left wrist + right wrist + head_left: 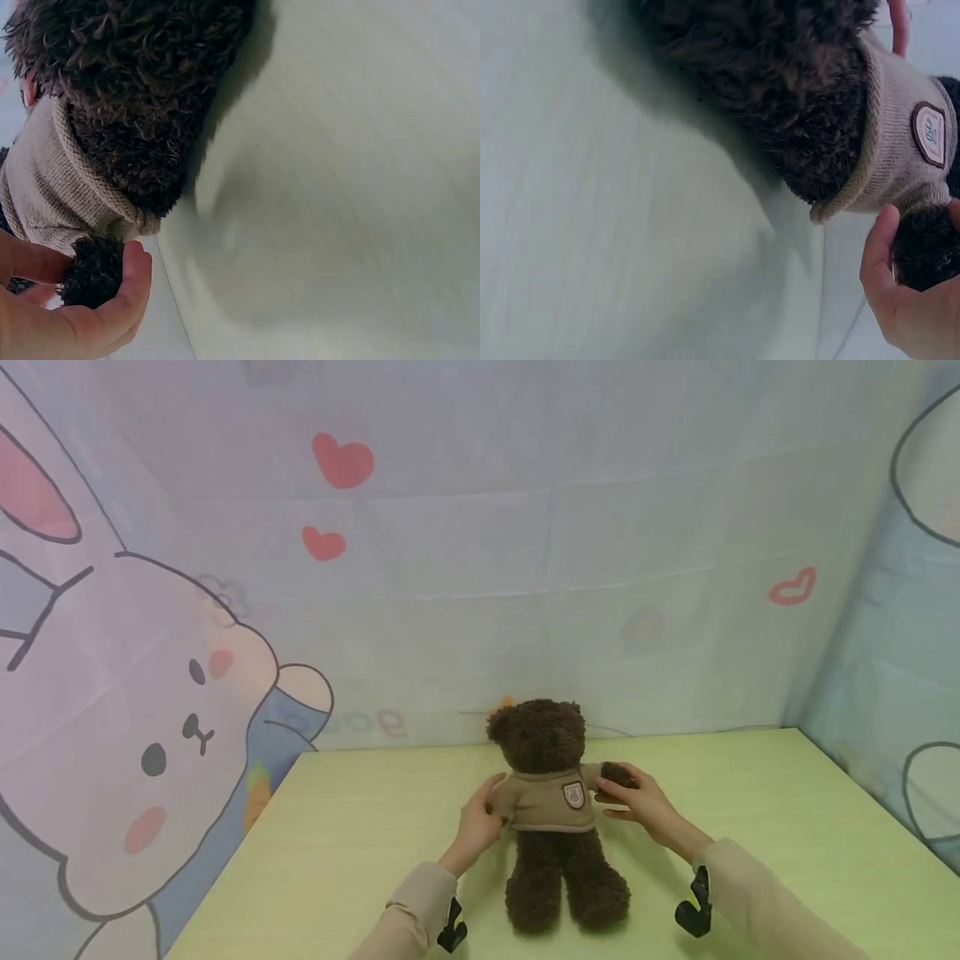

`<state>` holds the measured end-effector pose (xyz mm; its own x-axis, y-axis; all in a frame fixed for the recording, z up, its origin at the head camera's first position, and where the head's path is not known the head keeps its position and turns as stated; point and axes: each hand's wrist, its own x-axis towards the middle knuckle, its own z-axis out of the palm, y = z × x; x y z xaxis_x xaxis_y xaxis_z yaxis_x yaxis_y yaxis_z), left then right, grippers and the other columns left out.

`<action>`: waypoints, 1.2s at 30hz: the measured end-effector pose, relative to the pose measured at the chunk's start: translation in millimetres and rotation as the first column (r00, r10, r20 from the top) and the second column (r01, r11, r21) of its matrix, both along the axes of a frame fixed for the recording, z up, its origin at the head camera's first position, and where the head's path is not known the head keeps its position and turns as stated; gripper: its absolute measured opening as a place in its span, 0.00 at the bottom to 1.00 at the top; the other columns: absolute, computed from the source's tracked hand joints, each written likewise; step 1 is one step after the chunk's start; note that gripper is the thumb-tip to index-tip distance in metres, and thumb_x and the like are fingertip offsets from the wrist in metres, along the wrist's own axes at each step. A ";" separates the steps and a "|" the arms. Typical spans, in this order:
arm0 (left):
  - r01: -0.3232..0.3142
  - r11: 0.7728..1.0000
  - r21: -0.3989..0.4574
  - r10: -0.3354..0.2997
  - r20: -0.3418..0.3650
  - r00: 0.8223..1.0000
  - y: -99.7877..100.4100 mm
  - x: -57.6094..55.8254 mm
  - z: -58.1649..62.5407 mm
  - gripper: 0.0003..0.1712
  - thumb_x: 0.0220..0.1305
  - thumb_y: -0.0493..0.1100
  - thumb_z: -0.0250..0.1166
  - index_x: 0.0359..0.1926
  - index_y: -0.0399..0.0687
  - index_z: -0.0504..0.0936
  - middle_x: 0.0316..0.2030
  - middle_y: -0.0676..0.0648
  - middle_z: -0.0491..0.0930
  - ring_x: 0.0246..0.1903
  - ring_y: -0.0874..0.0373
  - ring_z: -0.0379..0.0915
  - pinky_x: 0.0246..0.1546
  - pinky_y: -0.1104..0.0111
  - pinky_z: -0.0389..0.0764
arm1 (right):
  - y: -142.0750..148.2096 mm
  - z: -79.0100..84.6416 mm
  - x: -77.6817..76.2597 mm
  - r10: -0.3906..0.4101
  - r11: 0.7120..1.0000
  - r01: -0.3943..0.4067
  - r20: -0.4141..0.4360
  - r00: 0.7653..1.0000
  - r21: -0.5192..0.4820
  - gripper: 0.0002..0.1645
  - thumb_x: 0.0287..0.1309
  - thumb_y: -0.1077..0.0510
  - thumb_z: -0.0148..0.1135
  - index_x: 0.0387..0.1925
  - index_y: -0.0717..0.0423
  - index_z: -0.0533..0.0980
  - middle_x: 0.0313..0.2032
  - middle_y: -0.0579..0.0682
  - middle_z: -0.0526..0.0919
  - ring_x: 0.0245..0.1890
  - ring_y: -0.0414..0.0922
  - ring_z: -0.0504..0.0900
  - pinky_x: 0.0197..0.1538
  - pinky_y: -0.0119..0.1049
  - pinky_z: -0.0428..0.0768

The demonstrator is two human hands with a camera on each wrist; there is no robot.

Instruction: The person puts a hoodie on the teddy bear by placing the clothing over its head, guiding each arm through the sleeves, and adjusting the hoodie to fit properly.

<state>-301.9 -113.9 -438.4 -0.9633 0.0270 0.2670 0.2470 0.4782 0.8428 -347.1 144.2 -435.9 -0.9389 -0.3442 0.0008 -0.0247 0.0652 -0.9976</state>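
Note:
A dark brown teddy bear (551, 802) in a beige knitted sweater with a shield-shaped badge (573, 795) sits upright on the table, facing the head camera, its legs stretched forward. My left hand (480, 820) holds the bear's paw on the left side of the view; in the left wrist view thumb and fingers curl round that furry paw (94, 271). On the other side my right hand (647, 806) grips the other paw (928, 247), which sticks out of the sleeve between thumb and fingers. The sweater's hem (112, 196) lies just above the legs.
The pale yellow-green table (360, 827) reaches back to a light cloth backdrop (480, 635) printed with hearts. A large cartoon rabbit (172, 718) covers the left side cloth. Black straps (696, 902) hang at both wrists.

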 end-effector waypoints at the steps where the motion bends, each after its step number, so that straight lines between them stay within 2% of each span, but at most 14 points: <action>1: -0.012 1.000 -0.012 0.012 0.001 1.000 0.4 -0.3 0.1 0.30 0.53 0.23 0.47 0.59 0.42 0.66 0.34 0.33 0.75 0.12 0.68 0.58 0.12 0.77 0.66 | 0.4 0.0 0.5 -0.014 1.000 0.014 -0.016 1.000 0.009 0.36 0.61 0.52 0.51 0.64 0.63 0.50 0.55 0.68 0.62 0.50 0.54 0.76 0.49 0.46 0.76; 4: -0.028 0.999 -0.018 0.029 0.017 0.999 0.4 -0.9 0.1 0.24 0.59 0.28 0.48 0.59 0.37 0.65 0.35 0.34 0.74 0.14 0.63 0.64 0.13 0.73 0.72 | 0.6 -0.7 3.6 -0.055 0.998 0.056 -0.043 0.998 0.023 0.33 0.60 0.54 0.52 0.61 0.63 0.54 0.54 0.67 0.65 0.46 0.49 0.79 0.47 0.46 0.77; 9: -0.015 0.998 0.063 0.006 0.141 0.990 -1.3 -0.9 1.7 0.24 0.63 0.32 0.46 0.61 0.39 0.62 0.43 0.32 0.72 0.23 0.46 0.77 0.18 0.62 0.79 | -0.3 -3.4 8.5 -0.069 0.996 0.071 -0.055 0.996 0.049 0.35 0.59 0.52 0.54 0.62 0.62 0.53 0.55 0.68 0.64 0.46 0.51 0.79 0.46 0.45 0.78; 12: -0.020 0.998 0.067 0.009 0.171 0.985 -1.6 -1.4 2.3 0.25 0.64 0.33 0.46 0.62 0.41 0.61 0.41 0.34 0.73 0.23 0.47 0.76 0.17 0.64 0.78 | 0.4 -5.3 9.6 -0.065 0.995 0.069 -0.053 0.996 0.065 0.37 0.59 0.52 0.54 0.64 0.61 0.51 0.56 0.69 0.63 0.48 0.54 0.77 0.45 0.45 0.78; 15: -0.022 1.000 0.022 0.019 0.123 0.992 -0.6 -2.8 2.0 0.24 0.63 0.33 0.46 0.61 0.39 0.63 0.36 0.38 0.74 0.16 0.58 0.68 0.12 0.71 0.72 | 1.2 -6.6 10.1 -0.083 0.995 0.084 -0.021 0.996 0.054 0.42 0.59 0.51 0.54 0.66 0.58 0.44 0.57 0.70 0.60 0.50 0.56 0.75 0.47 0.46 0.77; 18: -0.033 0.998 -0.047 0.034 0.030 0.999 0.8 -4.4 1.7 0.23 0.62 0.35 0.50 0.59 0.34 0.64 0.31 0.39 0.75 0.17 0.64 0.62 0.16 0.73 0.68 | 0.4 -7.1 10.3 -0.106 0.994 0.104 0.029 0.994 0.041 0.48 0.58 0.51 0.54 0.68 0.56 0.35 0.58 0.71 0.59 0.52 0.57 0.74 0.48 0.45 0.77; 21: -0.076 0.988 -0.133 0.073 -0.033 0.997 3.1 -4.5 -0.6 0.30 0.60 0.45 0.58 0.60 0.36 0.64 0.39 0.35 0.74 0.34 0.50 0.70 0.33 0.62 0.74 | -2.3 -8.2 12.1 -0.113 0.992 0.111 0.044 0.993 0.057 0.52 0.58 0.52 0.55 0.67 0.55 0.30 0.62 0.72 0.51 0.51 0.57 0.74 0.48 0.45 0.77; 23: -0.124 0.966 -0.225 0.114 -0.054 0.992 5.7 -4.2 -1.6 0.38 0.53 0.55 0.62 0.62 0.44 0.62 0.49 0.30 0.67 0.47 0.37 0.65 0.43 0.48 0.69 | -4.4 -10.8 13.6 -0.112 0.991 0.111 0.017 0.994 0.079 0.54 0.57 0.53 0.57 0.67 0.54 0.29 0.65 0.71 0.41 0.51 0.59 0.74 0.47 0.46 0.77; 25: -0.173 0.929 -0.328 0.151 -0.093 0.984 9.0 -3.3 -1.5 0.44 0.47 0.62 0.64 0.63 0.52 0.62 0.59 0.28 0.57 0.55 0.26 0.52 0.45 0.37 0.61 | -7.2 -14.0 16.4 -0.118 0.985 0.122 -0.043 0.992 0.119 0.56 0.55 0.53 0.59 0.67 0.53 0.29 0.65 0.72 0.37 0.50 0.60 0.74 0.45 0.45 0.78; 26: -0.192 0.907 -0.376 0.162 -0.111 0.981 10.7 -2.9 -0.5 0.45 0.45 0.64 0.64 0.63 0.55 0.62 0.61 0.28 0.53 0.56 0.24 0.49 0.44 0.35 0.59 | -8.7 -15.8 17.8 -0.119 0.981 0.130 -0.079 0.990 0.144 0.57 0.54 0.53 0.60 0.67 0.52 0.29 0.64 0.73 0.40 0.48 0.60 0.75 0.43 0.45 0.79; 28: -0.221 0.862 -0.455 0.176 -0.140 0.974 13.1 -3.1 -0.4 0.46 0.42 0.67 0.63 0.63 0.59 0.62 0.63 0.30 0.51 0.57 0.24 0.49 0.44 0.34 0.56 | -11.4 -20.0 19.8 -0.122 0.969 0.152 -0.160 0.980 0.197 0.58 0.52 0.53 0.62 0.67 0.52 0.30 0.59 0.75 0.58 0.44 0.58 0.78 0.38 0.42 0.80; 30: -0.215 0.842 -0.494 0.163 -0.148 0.976 14.5 -2.8 -0.7 0.47 0.41 0.68 0.63 0.63 0.58 0.62 0.63 0.33 0.55 0.57 0.24 0.51 0.44 0.33 0.56 | -13.5 -23.0 22.2 -0.121 0.952 0.179 -0.231 0.965 0.249 0.59 0.50 0.53 0.64 0.67 0.53 0.31 0.47 0.72 0.74 0.38 0.55 0.81 0.32 0.40 0.79; 33: -0.178 0.841 -0.511 0.133 -0.123 0.983 14.4 -2.8 -3.4 0.50 0.40 0.67 0.64 0.64 0.55 0.60 0.61 0.36 0.61 0.55 0.27 0.55 0.44 0.31 0.54 | -14.3 -25.9 23.3 -0.113 0.936 0.199 -0.288 0.951 0.290 0.60 0.47 0.53 0.66 0.67 0.53 0.33 0.34 0.67 0.81 0.30 0.52 0.83 0.27 0.38 0.78; 36: -0.138 0.861 -0.490 0.102 -0.100 0.990 12.7 -1.9 -4.2 0.52 0.38 0.64 0.67 0.64 0.53 0.59 0.60 0.38 0.63 0.52 0.30 0.60 0.44 0.30 0.53 | -13.6 -27.3 23.5 -0.114 0.924 0.214 -0.307 0.945 0.318 0.63 0.42 0.52 0.69 0.67 0.51 0.34 0.29 0.63 0.82 0.26 0.49 0.83 0.24 0.36 0.76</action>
<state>-303.8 -101.2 -442.6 -0.9474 0.0585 0.3147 0.2093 0.8570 0.4708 -323.6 130.5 -463.2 -0.9608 -0.2113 0.1796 -0.2562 0.4281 -0.8666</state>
